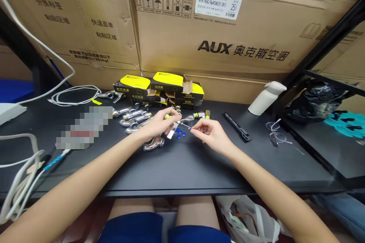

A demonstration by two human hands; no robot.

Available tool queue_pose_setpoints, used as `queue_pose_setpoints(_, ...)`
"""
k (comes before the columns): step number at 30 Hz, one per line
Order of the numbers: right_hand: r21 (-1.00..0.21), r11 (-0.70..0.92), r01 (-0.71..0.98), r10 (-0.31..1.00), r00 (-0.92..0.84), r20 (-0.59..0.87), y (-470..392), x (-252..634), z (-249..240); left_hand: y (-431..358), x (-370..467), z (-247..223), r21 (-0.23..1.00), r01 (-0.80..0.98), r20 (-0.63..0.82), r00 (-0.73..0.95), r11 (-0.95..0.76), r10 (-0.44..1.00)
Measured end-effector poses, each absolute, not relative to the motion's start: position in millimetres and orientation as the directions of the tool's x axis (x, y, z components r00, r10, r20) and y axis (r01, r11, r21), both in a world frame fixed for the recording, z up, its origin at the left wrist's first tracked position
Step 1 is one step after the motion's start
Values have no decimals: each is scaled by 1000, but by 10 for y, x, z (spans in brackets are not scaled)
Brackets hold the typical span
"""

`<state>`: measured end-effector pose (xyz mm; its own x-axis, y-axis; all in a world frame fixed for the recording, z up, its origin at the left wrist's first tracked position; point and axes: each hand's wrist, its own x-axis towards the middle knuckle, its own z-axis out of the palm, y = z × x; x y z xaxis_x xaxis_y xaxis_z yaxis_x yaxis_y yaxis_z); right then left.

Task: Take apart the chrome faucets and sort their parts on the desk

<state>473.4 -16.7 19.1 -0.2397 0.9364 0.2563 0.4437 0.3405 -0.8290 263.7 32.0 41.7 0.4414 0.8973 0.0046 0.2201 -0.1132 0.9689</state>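
Note:
My left hand (164, 122) is closed on a shiny chrome lever handle (172, 131), its flat blade slanting down below the fingers. Pinched in my right hand (209, 132) is a thin metal rod (186, 125), which looks like a hex key. The rod's far end points at the part in my left hand; whether it sits inside a hole I cannot make out. Several small blue caps (179, 136) lie between the hands. A curved chrome fitting (154, 143) rests below my left hand, and more chrome fittings (134, 118) lie to its left.
Black and yellow boxes (166, 79) are stacked behind the hands, before large cartons (171, 38). To the right are a black utility knife (236, 126), a white bottle (266, 98) and eyeglasses (276, 136). A blurred-out object (85, 127) and white cables (25, 174) lie left.

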Motion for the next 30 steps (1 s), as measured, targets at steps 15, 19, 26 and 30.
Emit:
queue_pose_setpoints(15, -357, 587, 727, 807, -559, 189, -209, 4760, 255, 467, 2591, 346, 978, -208, 53, 270, 4, 961)
queue_pose_setpoints(19, -374, 616, 694, 786, -577, 224, -218, 4709, 253, 474, 2595, 347, 974, -226, 52, 265, 10, 963)
queue_pose_setpoints(26, -382, 714, 586, 686, -694, 218, -130, 4452, 179, 486, 2591, 350, 969, -247, 60, 251, 4, 966)
queue_pose_setpoints(30, -419, 668, 615, 725, -664, 182, -117, 4385, 196, 482, 2591, 363, 965, -264, 64, 241, 2, 968)
